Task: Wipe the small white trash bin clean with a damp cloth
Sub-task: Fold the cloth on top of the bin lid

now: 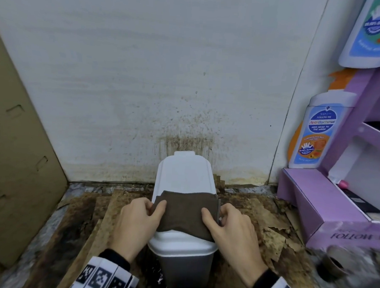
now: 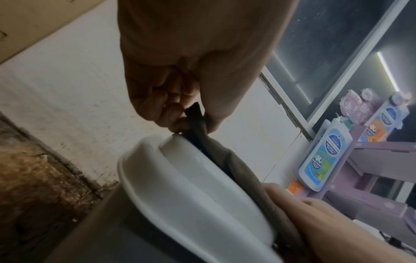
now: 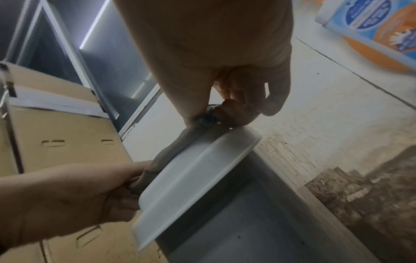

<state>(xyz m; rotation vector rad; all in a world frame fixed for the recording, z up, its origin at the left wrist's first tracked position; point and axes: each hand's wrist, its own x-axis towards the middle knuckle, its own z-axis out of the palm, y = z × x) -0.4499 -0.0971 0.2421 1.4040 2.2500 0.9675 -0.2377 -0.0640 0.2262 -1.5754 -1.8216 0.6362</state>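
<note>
A small trash bin (image 1: 184, 176) with a white lid and grey body stands on the floor against a stained white wall. A brown cloth (image 1: 185, 212) lies spread flat across the lid's near half. My left hand (image 1: 140, 216) pinches the cloth's left edge between thumb and fingers. At the cloth's right edge my right hand (image 1: 224, 222) pinches it the same way. In the left wrist view the cloth (image 2: 227, 160) stretches over the lid (image 2: 180, 186) from my left hand (image 2: 193, 122). The right wrist view shows my right hand (image 3: 216, 117) pinching the cloth (image 3: 180, 147) above the lid (image 3: 191, 178).
A cardboard box (image 1: 12, 156) stands at the left. A purple display stand (image 1: 327, 195) with body wash bottles (image 1: 317, 133) is at the right. Stained, torn brown cardboard (image 1: 88, 222) covers the floor around the bin. A dark round object (image 1: 332, 263) lies at the lower right.
</note>
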